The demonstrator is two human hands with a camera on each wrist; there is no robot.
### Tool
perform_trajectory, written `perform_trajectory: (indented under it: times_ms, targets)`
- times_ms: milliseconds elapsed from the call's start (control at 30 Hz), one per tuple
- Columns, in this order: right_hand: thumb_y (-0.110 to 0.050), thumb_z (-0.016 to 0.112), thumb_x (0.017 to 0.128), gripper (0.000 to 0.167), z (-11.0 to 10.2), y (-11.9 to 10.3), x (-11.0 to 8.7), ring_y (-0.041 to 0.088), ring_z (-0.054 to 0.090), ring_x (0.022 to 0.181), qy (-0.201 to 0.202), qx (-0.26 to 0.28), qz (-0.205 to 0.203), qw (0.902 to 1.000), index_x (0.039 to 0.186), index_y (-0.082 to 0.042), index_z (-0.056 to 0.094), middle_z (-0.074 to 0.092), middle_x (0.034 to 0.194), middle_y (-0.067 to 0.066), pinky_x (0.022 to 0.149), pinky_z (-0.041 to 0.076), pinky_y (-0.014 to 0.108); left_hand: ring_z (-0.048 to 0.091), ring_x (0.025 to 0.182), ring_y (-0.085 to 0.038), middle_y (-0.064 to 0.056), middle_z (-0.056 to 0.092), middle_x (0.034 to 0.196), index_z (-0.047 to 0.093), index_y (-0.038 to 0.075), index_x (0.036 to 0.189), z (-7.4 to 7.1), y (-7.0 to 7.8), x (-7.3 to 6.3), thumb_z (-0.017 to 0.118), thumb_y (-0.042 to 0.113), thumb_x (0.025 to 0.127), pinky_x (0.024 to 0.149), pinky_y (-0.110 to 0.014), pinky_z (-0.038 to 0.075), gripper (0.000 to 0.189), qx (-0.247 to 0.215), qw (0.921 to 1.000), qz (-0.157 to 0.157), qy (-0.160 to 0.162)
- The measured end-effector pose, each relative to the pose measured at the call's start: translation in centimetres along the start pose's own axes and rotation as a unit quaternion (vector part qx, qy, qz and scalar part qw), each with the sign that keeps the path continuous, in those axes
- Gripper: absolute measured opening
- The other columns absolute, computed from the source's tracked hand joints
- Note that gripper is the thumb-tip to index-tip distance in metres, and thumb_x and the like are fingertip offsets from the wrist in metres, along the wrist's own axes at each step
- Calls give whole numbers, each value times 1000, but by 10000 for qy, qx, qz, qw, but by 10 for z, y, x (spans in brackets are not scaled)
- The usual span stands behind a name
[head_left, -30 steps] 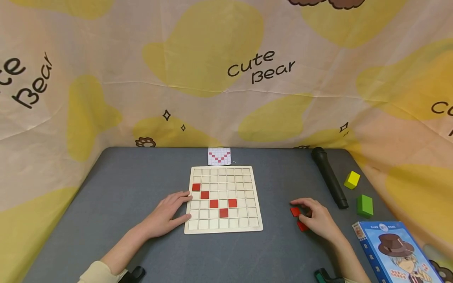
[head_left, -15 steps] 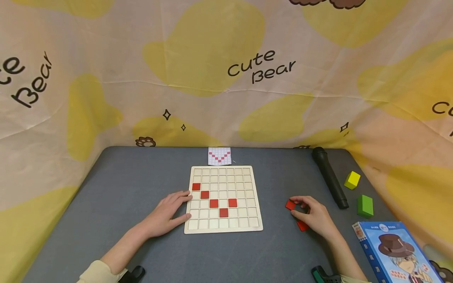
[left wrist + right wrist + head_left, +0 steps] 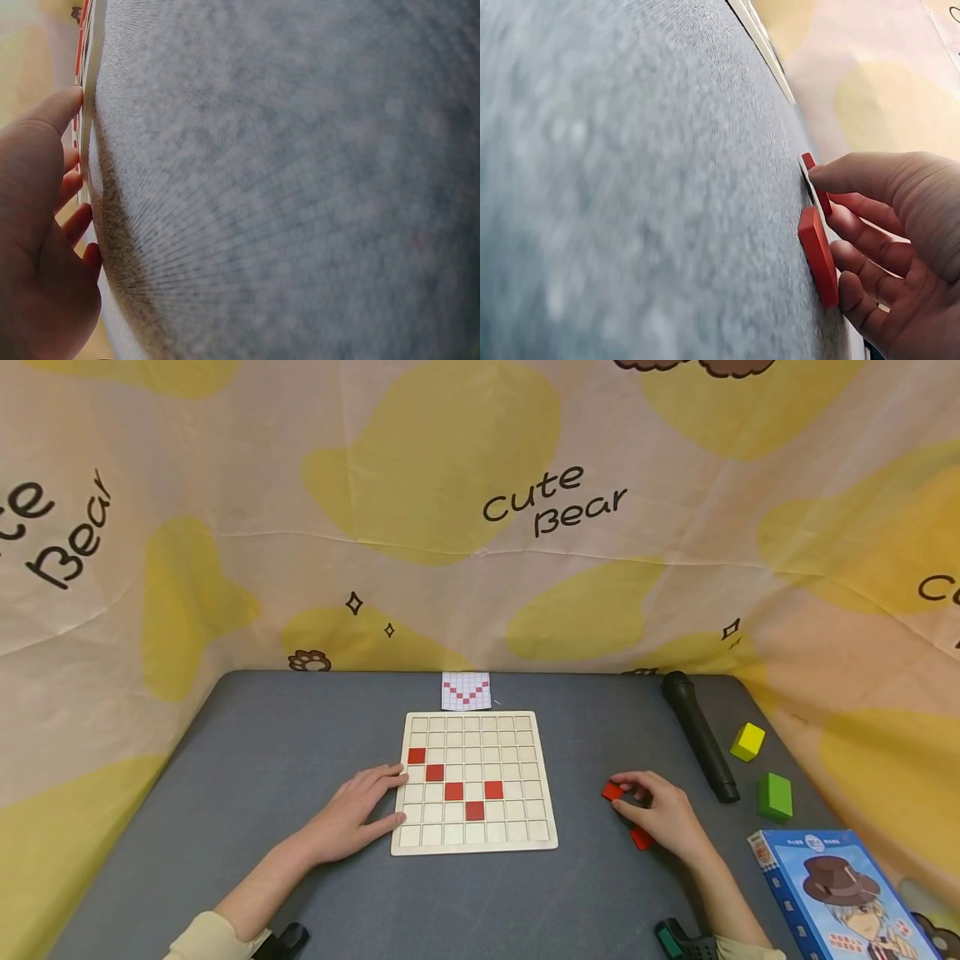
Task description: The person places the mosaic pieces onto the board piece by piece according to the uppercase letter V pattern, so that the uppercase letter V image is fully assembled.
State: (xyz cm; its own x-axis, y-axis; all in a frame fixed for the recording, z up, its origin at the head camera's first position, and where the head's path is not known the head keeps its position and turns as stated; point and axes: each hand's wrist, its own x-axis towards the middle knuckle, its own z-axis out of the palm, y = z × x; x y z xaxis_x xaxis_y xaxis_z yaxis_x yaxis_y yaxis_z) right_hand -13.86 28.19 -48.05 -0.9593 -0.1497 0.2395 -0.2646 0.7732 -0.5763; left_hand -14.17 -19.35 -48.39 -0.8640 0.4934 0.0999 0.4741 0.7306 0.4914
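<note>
A cream grid board (image 3: 517, 835) lies mid-table, with several red square tiles (image 3: 474, 811) set in its cells. My left hand (image 3: 352, 817) rests at the board's left edge, fingers extended and tips on the rim; the left wrist view has those fingers (image 3: 61, 112) along the board's side. To the right of the board, my right hand (image 3: 666, 818) pinches a red tile (image 3: 612, 791) between thumb and fingers, close over the table. A second red tile (image 3: 641, 838) lies on the table under that hand, and in the right wrist view this tile (image 3: 819, 255) sits just below the fingers.
Behind the board is a small pattern card (image 3: 466, 692) with a V of red squares. On the right lie a black microphone (image 3: 699, 739), a yellow block (image 3: 747, 742), a green block (image 3: 775, 797) and a blue box (image 3: 840, 893). A printed cloth (image 3: 450, 527) hangs behind the table.
My right hand has taken hold of one red tile and shifted it slightly left and away from the second tile. The left hand and the board have stayed put.
</note>
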Motion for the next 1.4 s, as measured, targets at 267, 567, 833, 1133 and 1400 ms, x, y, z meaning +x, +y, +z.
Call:
perform_trajectory:
  times_ms: [267, 567, 833, 1133, 1400]
  targets:
    - [-15, 81, 80, 29, 8, -7, 10, 11, 55, 80, -57, 174, 8, 9998, 108, -13, 73, 64, 92, -3, 69, 45, 28, 34, 138, -32, -7, 39, 151, 51, 12, 141, 0, 0, 0, 62, 43, 95, 106, -59, 29, 57, -39, 10000, 12, 4]
    - [-14, 80, 81, 26, 21, -25, 22, 15, 55, 80, -156, 604, -30, 9980, 106, -13, 73, 64, 92, -2, 68, 44, 28, 33, 139, -32, -7, 38, 151, 50, 13, 142, 0, -1, 0, 61, 44, 95, 106, -60, 29, 58, -54, 10000, 17, -25]
    - [-15, 81, 81, 26, 35, -39, 35, 14, 55, 80, -372, 767, 40, 9964, 106, -14, 73, 64, 93, -2, 68, 43, 28, 33, 138, -31, -7, 39, 151, 50, 13, 142, 0, 0, 0, 62, 44, 95, 106, -59, 29, 57, -41, 10000, 22, -10]
    - [-13, 81, 79, 29, 50, -55, 47, 14, 54, 77, -538, 960, -181, 9938, 107, -13, 73, 63, 92, -1, 65, 45, 25, 33, 138, -32, -7, 39, 151, 50, 13, 141, 0, -1, 0, 62, 43, 95, 106, -60, 29, 57, -47, 10000, 30, -2]
    - [-12, 80, 80, 28, 63, -68, 57, 10, 52, 70, -750, 1216, -326, 9892, 106, -13, 73, 59, 86, 0, 62, 45, 23, 33, 138, -32, -8, 39, 151, 51, 12, 141, 0, 0, 0, 62, 43, 95, 106, -60, 29, 57, -17, 10000, 12, -29]
